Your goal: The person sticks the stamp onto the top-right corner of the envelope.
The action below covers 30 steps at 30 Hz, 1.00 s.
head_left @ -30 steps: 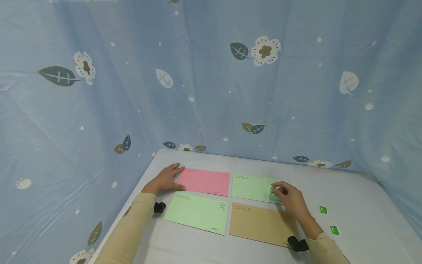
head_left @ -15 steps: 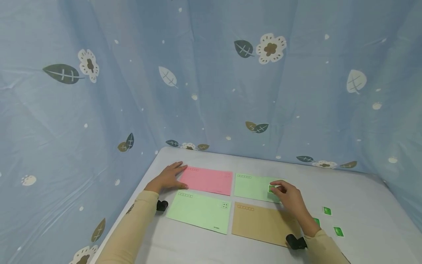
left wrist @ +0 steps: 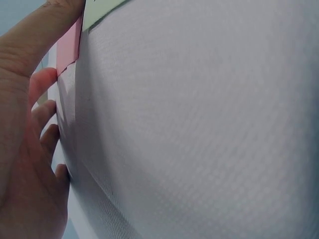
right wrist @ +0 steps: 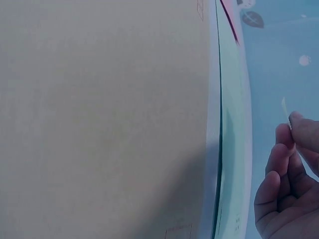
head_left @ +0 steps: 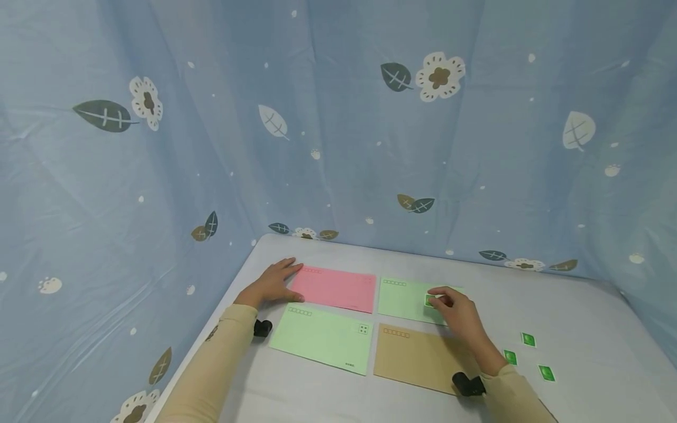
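Between thumb and forefinger my right hand [head_left: 459,310] pinches a small green stamp [head_left: 429,300] with a white border. In the head view it overlaps the back-right green envelope [head_left: 404,302]; the right wrist view shows the stamp [right wrist: 285,110] nearly edge-on, raised above the envelopes. My left hand [head_left: 272,284] lies with spread fingers at the left edge of the pink envelope [head_left: 335,291]. In the left wrist view its thumb [left wrist: 42,30] reaches over the corner where the pink envelope [left wrist: 68,50] and a green one meet.
A second green envelope [head_left: 321,339] lies front left, a brown envelope [head_left: 415,358] front right under my right forearm. Three green stamps [head_left: 529,339] lie on the white table [head_left: 597,329] to the right. A blue patterned curtain [head_left: 338,117] stands behind and at both sides.
My right hand has shifted slightly left over the green envelope with the stamp. A third loose stamp has come into sight beside the right forearm. The left hand stays at the pink envelope.
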### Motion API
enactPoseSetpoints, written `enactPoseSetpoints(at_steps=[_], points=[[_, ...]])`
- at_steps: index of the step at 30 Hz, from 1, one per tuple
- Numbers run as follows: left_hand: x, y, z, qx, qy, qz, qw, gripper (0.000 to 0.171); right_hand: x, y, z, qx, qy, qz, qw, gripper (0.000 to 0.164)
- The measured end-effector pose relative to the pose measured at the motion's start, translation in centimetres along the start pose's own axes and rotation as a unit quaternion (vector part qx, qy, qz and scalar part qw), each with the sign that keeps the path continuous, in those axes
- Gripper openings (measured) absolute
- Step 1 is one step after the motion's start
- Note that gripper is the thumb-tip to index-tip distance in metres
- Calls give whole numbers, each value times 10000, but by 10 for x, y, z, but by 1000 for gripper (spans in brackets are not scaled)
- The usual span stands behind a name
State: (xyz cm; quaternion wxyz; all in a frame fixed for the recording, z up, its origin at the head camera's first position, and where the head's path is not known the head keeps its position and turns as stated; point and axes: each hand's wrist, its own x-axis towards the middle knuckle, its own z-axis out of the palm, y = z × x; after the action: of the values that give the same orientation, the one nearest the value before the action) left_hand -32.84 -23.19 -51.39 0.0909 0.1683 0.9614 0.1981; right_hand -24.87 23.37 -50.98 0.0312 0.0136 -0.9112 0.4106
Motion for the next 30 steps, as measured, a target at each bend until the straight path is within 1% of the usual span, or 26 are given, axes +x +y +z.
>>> enactPoseSetpoints(at_steps=[3, 6, 12, 16, 20, 26, 30], points=[[1, -1, 0, 57, 8, 31, 10000, 102, 0, -3, 2, 24, -21, 39, 10000, 26], [1, -1, 0, 105, 18, 64, 9999, 102, 1, -6, 3, -31, 16, -45, 10000, 27], [0, 0, -1, -72, 20, 21, 10000, 101, 3, -10, 7, -21, 128, -281, 9995, 25], [-2, 1, -1, -156, 45, 43, 9999, 100, 4, -11, 10, 130, -10, -213, 9997, 25], [-3, 4, -2, -152, 37, 19, 9999, 99, 6, -13, 11, 260, -169, -10, 9995, 28], [-3, 2, -2, -178, 17, -34, 9998, 100, 12, -17, 16, 228, -191, 2, 9996, 27], [-3, 2, -2, -175, 12, -9, 9998, 100, 13, -20, 21, 252, -185, -4, 9995, 26]])
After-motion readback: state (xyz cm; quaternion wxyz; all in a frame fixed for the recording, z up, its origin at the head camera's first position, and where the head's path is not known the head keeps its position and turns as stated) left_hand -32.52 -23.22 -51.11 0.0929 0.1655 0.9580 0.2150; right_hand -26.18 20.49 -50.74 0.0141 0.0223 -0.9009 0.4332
